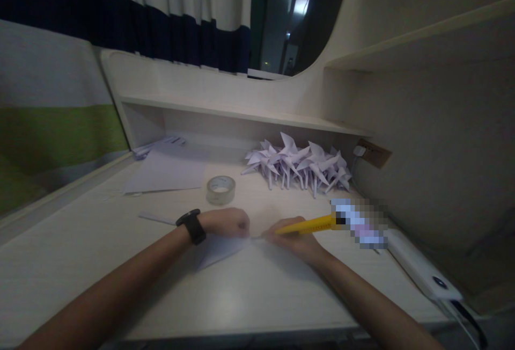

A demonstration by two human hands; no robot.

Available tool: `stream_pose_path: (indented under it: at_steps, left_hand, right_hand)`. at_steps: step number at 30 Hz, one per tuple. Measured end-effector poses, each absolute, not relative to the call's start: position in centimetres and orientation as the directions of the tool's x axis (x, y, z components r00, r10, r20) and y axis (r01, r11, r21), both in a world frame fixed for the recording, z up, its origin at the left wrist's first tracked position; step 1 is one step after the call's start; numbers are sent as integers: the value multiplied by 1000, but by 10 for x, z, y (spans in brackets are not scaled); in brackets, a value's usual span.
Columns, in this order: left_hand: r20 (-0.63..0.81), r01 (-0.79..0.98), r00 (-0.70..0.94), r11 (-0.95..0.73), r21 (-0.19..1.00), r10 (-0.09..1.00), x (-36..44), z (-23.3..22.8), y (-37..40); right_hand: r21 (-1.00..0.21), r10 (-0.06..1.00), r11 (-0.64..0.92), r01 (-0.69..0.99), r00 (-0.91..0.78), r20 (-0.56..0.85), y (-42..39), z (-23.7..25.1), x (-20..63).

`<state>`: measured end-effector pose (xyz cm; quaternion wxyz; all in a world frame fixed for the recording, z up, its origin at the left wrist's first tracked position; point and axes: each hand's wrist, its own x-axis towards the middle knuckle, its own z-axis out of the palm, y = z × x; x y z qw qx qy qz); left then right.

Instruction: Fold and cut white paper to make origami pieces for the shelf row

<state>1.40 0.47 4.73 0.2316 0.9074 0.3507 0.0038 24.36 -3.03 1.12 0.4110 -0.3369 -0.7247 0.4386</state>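
My left hand (227,222), with a black watch on the wrist, is closed into a fist on the desk. Under it and towards me lies a folded piece of white paper (219,252), partly hidden by the hand. Opposite it, my right hand (295,238) is closed around what looks like a yellow utility knife (311,225). Its thin tip points left towards the paper, though blur hides whether they touch. A narrow white paper strip or rolled stick (156,218) lies left of the watch. Just beyond my left hand rests a roll of clear tape (221,191).
White paper pinwheels (298,162) are heaped at the back right under the shelf (233,111). Paper sheets (167,170) lie at the back left. A blurred-out item (358,224) and a white power strip (422,264) with cables line the right side.
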Motion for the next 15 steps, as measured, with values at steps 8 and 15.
stream_pose_path:
  at_steps: [8,15]
  left_hand:
    - [-129,625,755,-646,438,643,10,44,5]
    - [-11,619,754,-705,347,657,12,29,3]
  right_hand:
    - [-929,863,346,129,-433,261,-29,10,245]
    - [-978,978,194,-76,-66,199,-16,7,246]
